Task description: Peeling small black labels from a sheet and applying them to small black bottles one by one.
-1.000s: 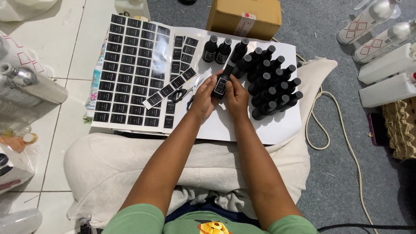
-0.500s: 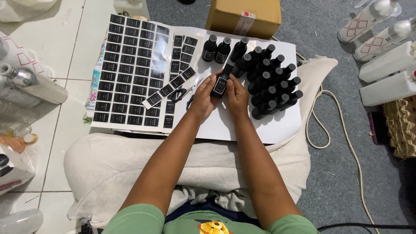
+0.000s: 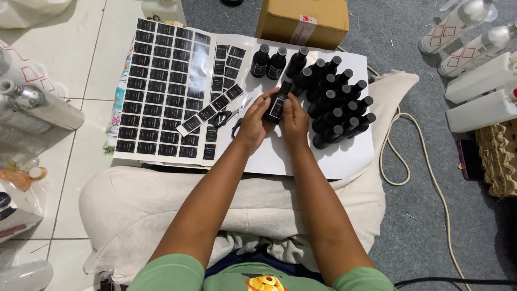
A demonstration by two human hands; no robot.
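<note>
On the far left floor: silvery pouches (image 3: 37, 105) lie on the pale tiles, well apart from the work.
Label sheet: a big sheet of black labels (image 3: 161, 89) rests on the left part of the white board (image 3: 301, 156), with a cut strip of labels (image 3: 210, 110) lying slantwise at its right edge.
Scissors: a dark pair (image 3: 231, 116) sits just beside the strip, partly hidden by the left hand.
Left hand: the left hand (image 3: 254, 121) closes around the small black bottle (image 3: 278, 103) from the left, fingers curled on its side.
Bottle in hand: it tilts, cap pointing up and away, held over the middle of the board between both hands.
Right hand: the right hand (image 3: 294, 119) grips the same bottle from the right, thumb on its label.
Labelled bottles: three (image 3: 277, 62) stand at the board's top, near the box.
Bottle cluster: many black capped bottles (image 3: 336, 102) crowd together just right of the hands.
Cardboard box: a brown box (image 3: 302, 21), shut, sits beyond the board; contents unseen.
Cord: a pale cord (image 3: 401, 156) loops on the grey carpet.
Far right: white bottles (image 3: 479, 81) lie on the carpet.
</note>
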